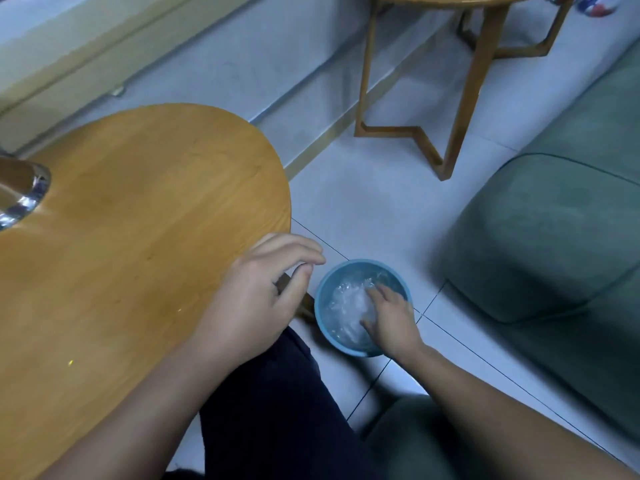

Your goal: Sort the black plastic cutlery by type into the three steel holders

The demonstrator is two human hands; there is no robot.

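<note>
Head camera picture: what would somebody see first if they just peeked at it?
First, the blue bin on the floor in the middle, with the right hand reaching down onto crinkly clear plastic inside it. Next, the left hand, fingers curled, at the edge of the round wooden table on the left. A green sofa fills the right side.

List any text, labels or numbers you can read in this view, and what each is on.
None readable.
Blue bin: no label shows; only clear plastic inside, under the right hand.
Steel holder at the table edge: only reflections.
Red, white and blue thing at the top right: patterned, too blurred to read.
</note>
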